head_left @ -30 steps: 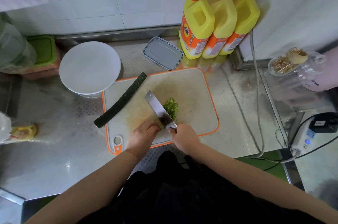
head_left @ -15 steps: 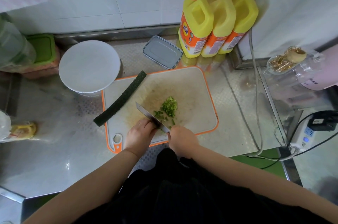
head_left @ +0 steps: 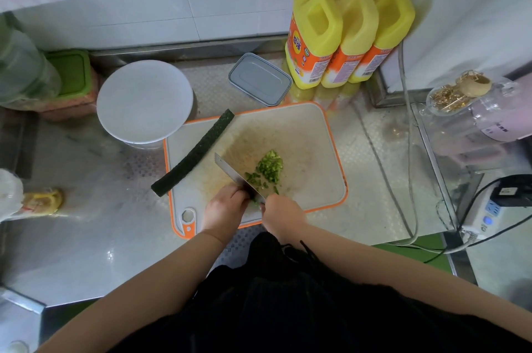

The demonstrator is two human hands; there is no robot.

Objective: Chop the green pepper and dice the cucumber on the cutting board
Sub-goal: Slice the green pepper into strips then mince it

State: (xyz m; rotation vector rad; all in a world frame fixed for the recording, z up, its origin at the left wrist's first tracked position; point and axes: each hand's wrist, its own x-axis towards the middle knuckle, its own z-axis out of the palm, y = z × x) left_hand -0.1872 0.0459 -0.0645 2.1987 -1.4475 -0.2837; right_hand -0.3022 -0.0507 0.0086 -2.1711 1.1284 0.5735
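Observation:
A beige cutting board [head_left: 311, 148] with an orange rim lies on the steel counter. A pile of chopped green pepper [head_left: 269, 169] sits at its middle. A long dark cucumber [head_left: 194, 154] lies slanted across the board's left edge, uncut. My right hand [head_left: 283, 214] grips the handle of a cleaver [head_left: 234, 175], whose blade rests on the board just left of the pile. My left hand [head_left: 226, 207] sits against the blade's left side with its fingers curled down over a small green pepper piece that is mostly hidden.
A white round lid or plate [head_left: 144, 99] stands behind the board's left corner, and a grey lidded box [head_left: 259, 79] sits behind the board. Three yellow pump bottles [head_left: 345, 35] line the back wall. Cables and a power strip [head_left: 483, 214] lie at the right.
The cleaver has come off the pepper pile, swung left and dropped flatter onto the board. A few more cut bits lie beside the pile. Both hands stayed near the board's front edge.

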